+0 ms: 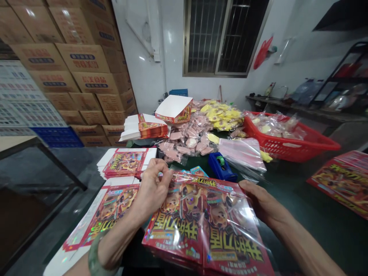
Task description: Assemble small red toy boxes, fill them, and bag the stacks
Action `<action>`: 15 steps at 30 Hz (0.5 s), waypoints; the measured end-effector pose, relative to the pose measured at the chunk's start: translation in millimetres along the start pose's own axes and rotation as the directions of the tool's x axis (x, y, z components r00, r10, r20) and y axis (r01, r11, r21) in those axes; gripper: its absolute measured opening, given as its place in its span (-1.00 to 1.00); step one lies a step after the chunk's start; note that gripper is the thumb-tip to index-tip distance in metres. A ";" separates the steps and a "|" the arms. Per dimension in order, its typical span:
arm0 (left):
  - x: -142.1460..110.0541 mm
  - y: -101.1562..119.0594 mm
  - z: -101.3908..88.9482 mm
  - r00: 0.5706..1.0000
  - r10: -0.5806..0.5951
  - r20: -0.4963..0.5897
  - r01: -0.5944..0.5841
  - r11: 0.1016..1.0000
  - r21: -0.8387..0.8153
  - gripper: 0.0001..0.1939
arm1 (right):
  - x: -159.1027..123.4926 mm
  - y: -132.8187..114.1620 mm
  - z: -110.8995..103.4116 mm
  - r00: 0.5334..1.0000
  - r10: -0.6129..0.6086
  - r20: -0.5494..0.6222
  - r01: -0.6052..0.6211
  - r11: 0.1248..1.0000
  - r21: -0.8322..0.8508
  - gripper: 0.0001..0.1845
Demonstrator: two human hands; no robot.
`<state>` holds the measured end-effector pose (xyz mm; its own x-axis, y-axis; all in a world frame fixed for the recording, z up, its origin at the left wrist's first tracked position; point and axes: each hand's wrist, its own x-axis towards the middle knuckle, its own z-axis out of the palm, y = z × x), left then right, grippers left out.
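Red printed cartons, packed side by side in clear plastic, lie directly in front of me. At their far left corner my left hand is closed in a pinch on the edge of the clear plastic wrap. My right hand grips the far right corner of the same pack, thumb along the edge, its other fingers mostly hidden. Just beyond the pack stands a blue tape dispenser with a green roll. Flattened red and white cartons are stacked beside my left forearm.
Bagged pink pieces and yellow pieces are heaped at the back. Clear bags lie before a red basket. More red cartons sit at right. Brown shipping boxes rise at far left.
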<state>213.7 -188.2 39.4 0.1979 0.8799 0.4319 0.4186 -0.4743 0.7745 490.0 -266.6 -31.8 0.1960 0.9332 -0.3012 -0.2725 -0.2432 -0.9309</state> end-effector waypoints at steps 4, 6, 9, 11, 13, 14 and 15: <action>0.5 14.1 -5.8 0.994 0.099 -0.044 -0.100 0.995 -0.021 -0.76 | 0.5 1.7 -0.2 1.000 -0.010 0.022 0.009 0.999 0.046 -0.66; 4.9 13.2 -5.9 0.993 0.114 -0.035 -0.115 0.993 -0.018 -0.76 | 0.9 2.7 -0.1 1.000 -0.001 0.027 0.000 0.999 0.050 -0.64; 13.3 1.6 -2.4 0.999 0.042 0.004 -0.041 0.999 -0.022 -0.76 | 0.4 3.3 1.5 1.000 0.003 0.016 -0.004 0.999 0.051 -0.59; 17.0 -8.3 0.9 0.999 -0.027 0.033 0.028 0.999 -0.031 -0.76 | -0.7 2.7 3.4 1.000 -0.003 0.008 0.003 0.999 0.051 -0.55; 18.5 -16.2 3.5 0.996 -0.068 0.051 0.069 0.997 -0.034 -0.75 | -1.9 1.7 5.1 1.000 -0.009 -0.001 0.009 0.999 0.046 -0.53; 18.5 -19.0 4.5 0.995 -0.078 0.054 0.080 0.996 -0.038 -0.75 | -2.3 1.4 5.7 1.000 -0.010 -0.005 0.011 0.999 0.045 -0.53; 18.3 -21.0 5.2 0.994 -0.089 0.057 0.092 0.995 -0.047 -0.75 | -2.5 1.2 6.0 1.000 -0.007 -0.008 0.007 0.999 0.047 -0.53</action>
<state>213.2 -162.0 28.6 0.2097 0.9189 0.3340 0.3931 -0.3920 0.8318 483.6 -267.6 -30.9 0.2053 0.9328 -0.2962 -0.3149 -0.2236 -0.9224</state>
